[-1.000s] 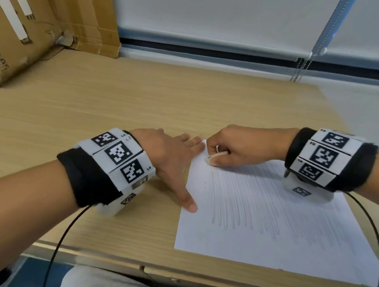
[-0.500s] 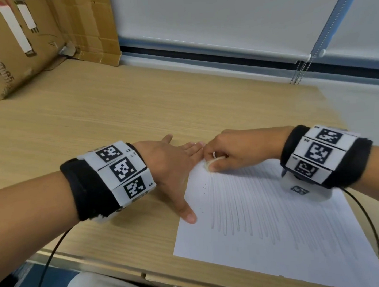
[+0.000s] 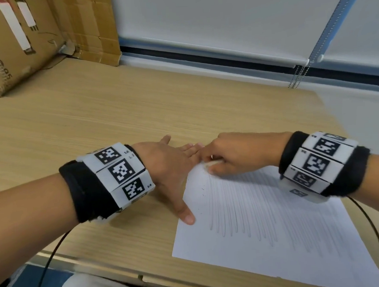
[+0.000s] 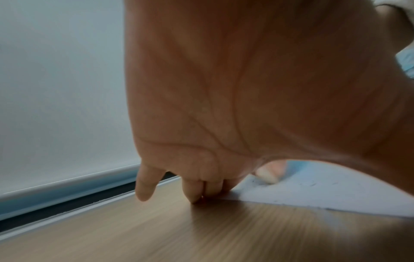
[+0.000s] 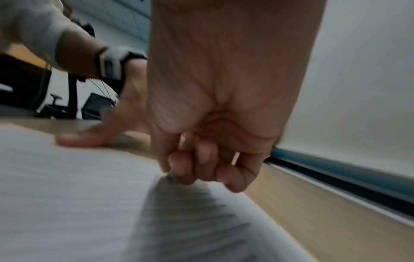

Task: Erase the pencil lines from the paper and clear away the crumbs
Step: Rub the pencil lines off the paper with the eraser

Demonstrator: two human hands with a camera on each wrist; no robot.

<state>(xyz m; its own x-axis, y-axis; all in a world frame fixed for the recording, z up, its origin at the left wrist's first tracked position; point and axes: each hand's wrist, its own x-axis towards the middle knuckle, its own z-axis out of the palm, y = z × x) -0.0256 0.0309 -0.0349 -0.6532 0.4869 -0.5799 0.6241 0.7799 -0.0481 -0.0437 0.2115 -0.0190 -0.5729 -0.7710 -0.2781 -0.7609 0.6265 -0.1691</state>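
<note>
A white sheet of paper covered in long pencil lines lies on the wooden desk at the lower right. My right hand pinches a small white eraser and presses it on the sheet's far left corner. My left hand lies flat with straight fingers at that same corner, its thumb on the paper's left edge. In the left wrist view the eraser shows beyond the palm, with small dark crumbs on the paper. The right wrist view shows curled fingers at the paper.
Cardboard boxes stand at the desk's far left. A white roller blind with a bead chain hangs behind the desk. The desk's front edge runs close below the paper. Cables trail from both wristbands.
Both hands sit lower in the head view as the camera tilts up. The eraser stays at the sheet's far left corner, and the left little finger has lifted and spread.
</note>
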